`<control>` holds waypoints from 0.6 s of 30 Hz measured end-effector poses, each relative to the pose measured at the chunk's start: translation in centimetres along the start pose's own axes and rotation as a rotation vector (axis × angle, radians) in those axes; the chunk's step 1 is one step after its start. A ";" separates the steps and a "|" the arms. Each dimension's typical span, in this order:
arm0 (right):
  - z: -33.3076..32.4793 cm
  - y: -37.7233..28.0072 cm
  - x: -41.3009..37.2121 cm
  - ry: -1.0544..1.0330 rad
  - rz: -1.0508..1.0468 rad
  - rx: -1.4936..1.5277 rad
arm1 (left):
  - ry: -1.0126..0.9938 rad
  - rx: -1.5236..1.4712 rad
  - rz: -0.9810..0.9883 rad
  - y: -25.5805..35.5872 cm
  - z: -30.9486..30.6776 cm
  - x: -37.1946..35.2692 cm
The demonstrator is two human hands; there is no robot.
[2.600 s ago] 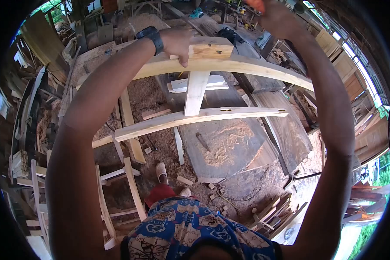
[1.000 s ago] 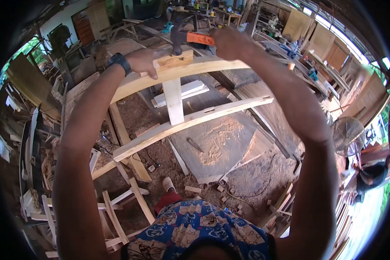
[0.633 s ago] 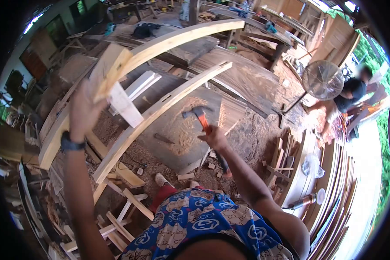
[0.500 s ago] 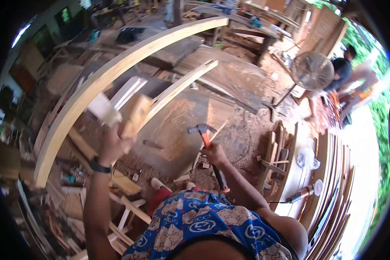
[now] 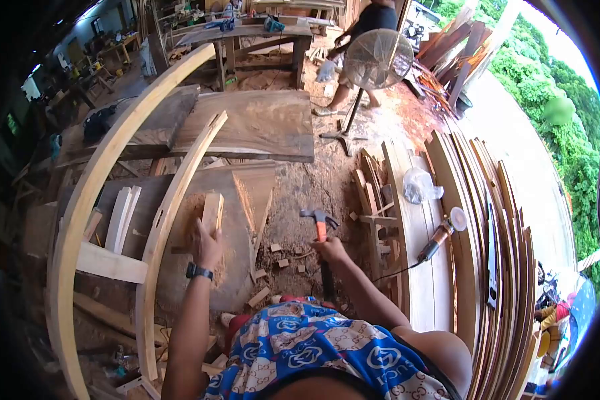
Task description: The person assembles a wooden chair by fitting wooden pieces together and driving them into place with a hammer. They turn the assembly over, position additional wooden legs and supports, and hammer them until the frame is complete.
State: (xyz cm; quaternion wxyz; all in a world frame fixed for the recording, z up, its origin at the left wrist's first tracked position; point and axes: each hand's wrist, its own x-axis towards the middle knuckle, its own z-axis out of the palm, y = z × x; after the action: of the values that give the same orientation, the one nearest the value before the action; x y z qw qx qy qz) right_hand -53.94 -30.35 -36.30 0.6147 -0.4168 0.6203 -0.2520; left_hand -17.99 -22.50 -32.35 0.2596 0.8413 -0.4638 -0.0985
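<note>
Your left hand [image 5: 208,249] is closed on a wood block [image 5: 213,211], and your right hand [image 5: 332,250] is wrapped around a hammer [image 5: 321,230].

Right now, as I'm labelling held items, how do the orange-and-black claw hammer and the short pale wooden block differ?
The claw hammer is in the right hand; the wooden block is in the left hand. The hammer has a slim handle and a clawed head, while the block is a plain squared piece. Both are hand-held.

Off the right corner of the table [image 5: 248,31], you see a fan [image 5: 379,59] on dusty floor [image 5: 293,193], green bushes [image 5: 543,97] beyond.
</note>
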 end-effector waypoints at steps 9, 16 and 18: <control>-12.1 5.1 -1.5 0.479 -0.024 -0.036 | 0.695 0.292 0.644 -3.2 -21.0 0.9; -20.9 12.1 -7.8 1.017 0.090 0.083 | 0.708 1.135 0.235 -0.4 -41.2 -7.9; -22.3 11.1 -10.1 1.094 0.169 0.102 | 0.555 0.747 -0.236 -1.8 -42.1 -8.9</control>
State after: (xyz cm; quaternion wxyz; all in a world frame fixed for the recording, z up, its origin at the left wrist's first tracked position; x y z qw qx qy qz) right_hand -79.01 -20.65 -37.22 0.2402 -0.1438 0.8674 -0.4114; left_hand -4.40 0.24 1.66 0.0408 0.9185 -0.2818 0.2744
